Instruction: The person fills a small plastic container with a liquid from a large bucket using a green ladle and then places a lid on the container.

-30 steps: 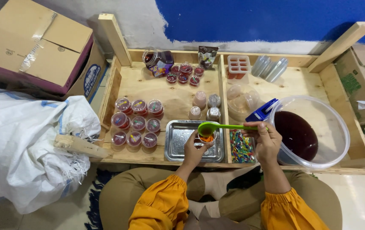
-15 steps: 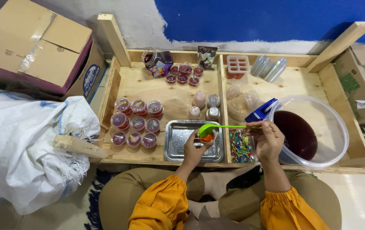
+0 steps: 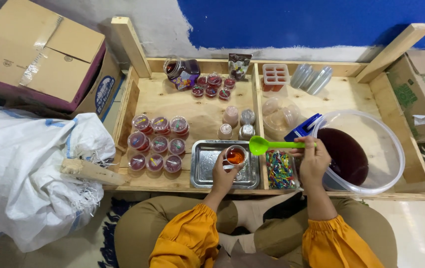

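Left hand curled around a small clear cup of orange-red filling, fingers closed on its side, holding it over the steel tray at the near edge of the wooden bench. Right hand pinched shut on the handle of a green ladle, long axis lying nearly level from right to left, bowl end hovering just beside the cup's right rim and slightly higher (whether any liquid sits in the bowl, too small to tell). Cup lying to the left of the ladle's bowl, close but apart; left hand the nearer of the two to it, already gripping it. Behind the right hand, a large clear basin of dark red liquid, with a blue scoop at its left rim. Between the two hands, below the ladle's shaft, a clear box of small multicoloured spoons, directly under the path from basin to cup. Left of the tray, sealed filled cups in three rows; further back, upturned cups, a pitcher with more sealed cups, a dark packet, a pink mould tray and stacked clear cups. Off the bench to the left, a white woven sack and a taped cardboard box. Nothing standing between ladle bowl and cup mouth.
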